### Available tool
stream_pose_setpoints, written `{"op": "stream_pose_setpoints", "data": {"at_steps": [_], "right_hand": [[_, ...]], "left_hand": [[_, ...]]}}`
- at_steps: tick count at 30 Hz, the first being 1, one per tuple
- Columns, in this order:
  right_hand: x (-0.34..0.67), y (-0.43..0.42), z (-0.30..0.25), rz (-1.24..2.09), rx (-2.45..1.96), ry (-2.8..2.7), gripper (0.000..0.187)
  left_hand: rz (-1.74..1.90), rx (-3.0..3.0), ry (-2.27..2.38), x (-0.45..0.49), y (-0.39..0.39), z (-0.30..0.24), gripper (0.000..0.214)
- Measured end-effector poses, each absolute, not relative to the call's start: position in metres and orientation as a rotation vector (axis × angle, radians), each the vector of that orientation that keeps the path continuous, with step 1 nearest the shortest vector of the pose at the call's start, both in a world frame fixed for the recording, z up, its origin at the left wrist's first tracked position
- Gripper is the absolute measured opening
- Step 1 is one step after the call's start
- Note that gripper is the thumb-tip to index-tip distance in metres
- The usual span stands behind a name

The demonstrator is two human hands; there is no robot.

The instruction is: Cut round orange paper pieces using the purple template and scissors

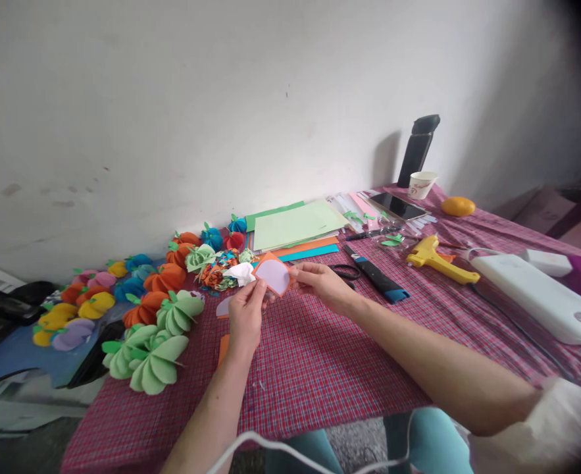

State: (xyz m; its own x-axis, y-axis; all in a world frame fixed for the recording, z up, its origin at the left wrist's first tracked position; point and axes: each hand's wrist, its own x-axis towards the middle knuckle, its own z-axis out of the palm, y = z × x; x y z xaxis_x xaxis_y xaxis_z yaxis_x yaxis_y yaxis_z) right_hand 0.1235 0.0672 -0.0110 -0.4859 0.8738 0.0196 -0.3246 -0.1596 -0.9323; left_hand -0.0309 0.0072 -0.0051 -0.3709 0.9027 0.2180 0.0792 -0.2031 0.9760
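Observation:
A lilac rounded paper piece [272, 274] lies against an orange piece of paper [269, 256], and both are held up between my hands above the checked cloth. My left hand [247, 309] pinches the lower left edge with thumb and fingers. At the right edge, my right hand [320, 283] grips the orange paper with its fingertips. Just behind my left hand lie a crumpled white tissue [241, 272] and a heap of coloured paper scraps [217, 268]. Another lilac paper piece [223, 307] rests on the cloth, partly hidden by my left hand.
Paper pumpkins [166, 279] in several colours crowd the left side. Stacked paper sheets [297, 226] lie at the back. To the right are black-handled scissors [345, 272], a blue-black utility knife [376, 273], a yellow glue gun [438, 260], a phone [397, 205], a paper cup [421, 185] and a white power strip [537, 296].

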Motion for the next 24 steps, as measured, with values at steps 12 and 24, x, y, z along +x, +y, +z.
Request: {"op": "stream_pose_setpoints", "data": {"at_steps": [12, 24], "right_hand": [[0.132, 0.075, -0.01, 1.446, -0.733, -1.672, 0.018], [0.131, 0.074, -0.008, 1.126, -0.664, -1.643, 0.015]], "left_hand": [[1.504, 1.238, 1.325, -0.032, 0.006, -0.004, 0.022], [1.543, 1.126, 1.456, -0.038, 0.014, -0.015, 0.029]]}}
